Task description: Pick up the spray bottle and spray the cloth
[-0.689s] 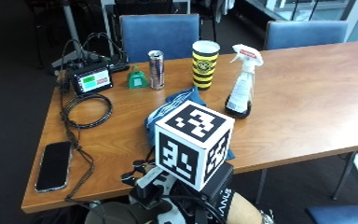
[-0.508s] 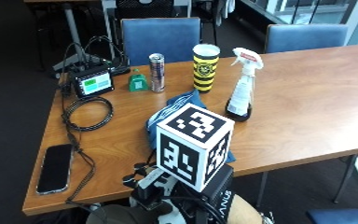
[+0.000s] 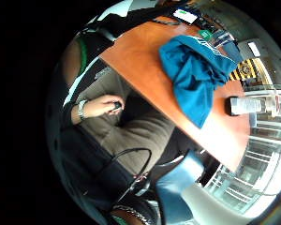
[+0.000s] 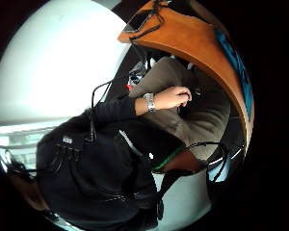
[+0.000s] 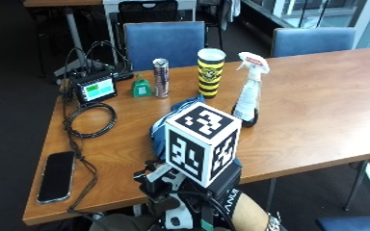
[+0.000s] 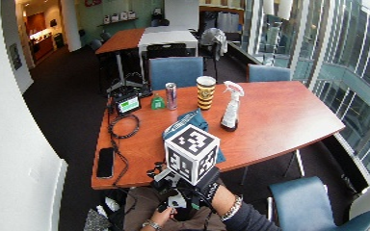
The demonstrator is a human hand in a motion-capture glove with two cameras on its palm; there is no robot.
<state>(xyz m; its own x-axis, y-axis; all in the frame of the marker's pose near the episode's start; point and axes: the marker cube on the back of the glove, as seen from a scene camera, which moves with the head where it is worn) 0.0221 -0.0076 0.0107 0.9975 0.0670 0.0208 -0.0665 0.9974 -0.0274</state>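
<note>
Nothing on the wooden table [image 5: 313, 101] has shifted since a moment ago: the white trigger spray bottle [image 5: 248, 91] stands upright, unheld, beside the crumpled teal cloth [image 3: 196, 75]. The gloved right hand [image 5: 227, 202] hovers near the table's edge; its fingers are hidden, so I cannot tell their state. Reaching remains.

A phone [image 5: 56, 176], slim can [image 5: 161, 78] and striped cup [image 5: 210, 72] stand on the table [image 5: 313, 110].

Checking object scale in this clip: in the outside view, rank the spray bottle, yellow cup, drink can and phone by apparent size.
1. spray bottle
2. phone, though nearer the camera, so unsure against the bottle
3. yellow cup
4. drink can
</note>
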